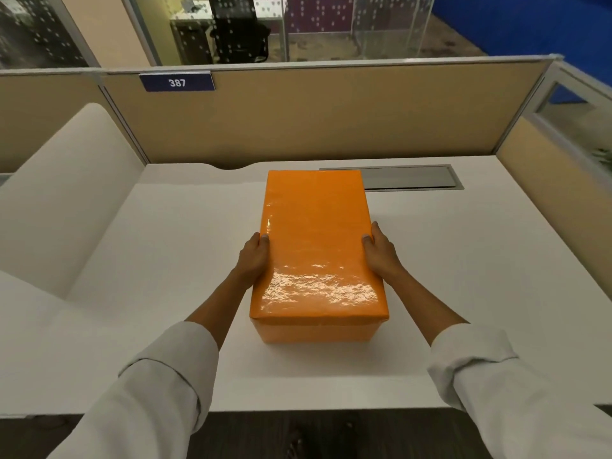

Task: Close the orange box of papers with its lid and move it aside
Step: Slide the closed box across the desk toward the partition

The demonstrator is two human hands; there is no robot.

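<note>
An orange box (314, 331) stands in the middle of the white desk (463, 276), its long side running away from me. Its glossy orange lid (316, 246) sits flat on top and covers it, so the papers inside are hidden. My left hand (253, 256) grips the lid's left edge, thumb on top. On the opposite edge, my right hand (381, 251) holds the lid the same way. Both forearms wear rolled-up white sleeves.
A grey cable hatch (410, 178) is set into the desk behind the box at the right. Tan partition walls (314, 117) close the back and right side. A white desk extension (66, 200) curves along the left. The desk's front edge lies near me.
</note>
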